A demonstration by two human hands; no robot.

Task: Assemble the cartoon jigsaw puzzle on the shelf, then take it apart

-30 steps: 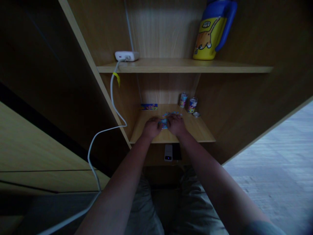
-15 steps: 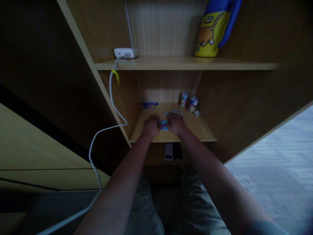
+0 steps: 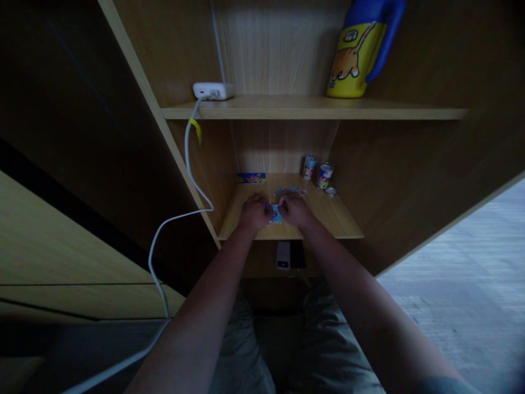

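A small, colourful patch of what look like jigsaw puzzle pieces [image 3: 275, 214] lies on the middle shelf between my hands. My left hand [image 3: 255, 210] rests along its left side, fingers spread on the wood and thumb by the patch. At the upper right edge, my right hand [image 3: 295, 209] is closed in a pinch with thumb and forefinger together; whatever is between them is too small to make out. Just beyond my right hand, several loose colourful pieces [image 3: 290, 190] are scattered, partly hidden by the fingers.
Farther back are a blue picture card [image 3: 251, 178], two printed cans [image 3: 309, 167] and a round metal lid [image 3: 331, 191]. Above are a white charger [image 3: 212, 91] with a hanging cable [image 3: 186, 158] and a blue-yellow jug [image 3: 350, 60]. Below lies a white device [image 3: 283, 255].
My right thumb and forefinger have drawn into a pinch and lifted off the patch, uncovering more of its right side. The patch sits slightly nearer me. My left hand has barely moved.
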